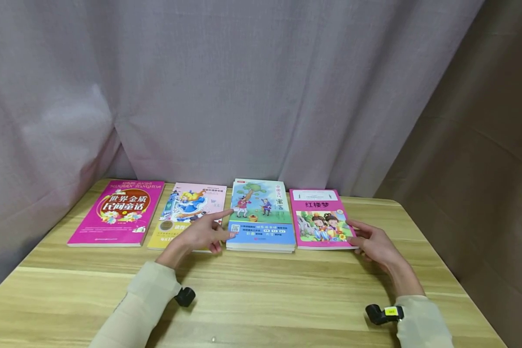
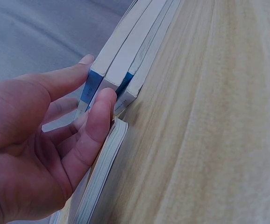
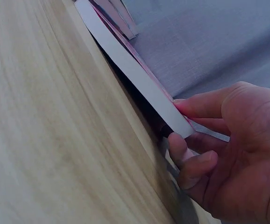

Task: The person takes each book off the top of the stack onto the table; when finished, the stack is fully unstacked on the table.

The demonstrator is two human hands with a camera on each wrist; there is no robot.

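Note:
My left hand (image 1: pixel 204 233) is at the left side of a stack of books topped by a blue and green picture-cover book (image 1: pixel 261 212). Its index finger reaches straight to the stack's side and the thumb is at the near corner; in the left wrist view the fingertips meet the spines (image 2: pixel 95 84). My right hand (image 1: pixel 376 246) pinches the right edge of a pink book (image 1: pixel 322 205), thumb on the cover and fingers below. In the right wrist view, a dark gap shows beneath the pink book's white page edge (image 3: pixel 135 77), which is raised off the table there.
A pink and yellow book (image 1: pixel 191 203) lies left of the stack, partly behind my left hand. Farther left is a magenta book (image 1: pixel 119 212) with a round red title. All lie along the back of the wooden table (image 1: pixel 265 299), before a grey curtain (image 1: pixel 243 87).

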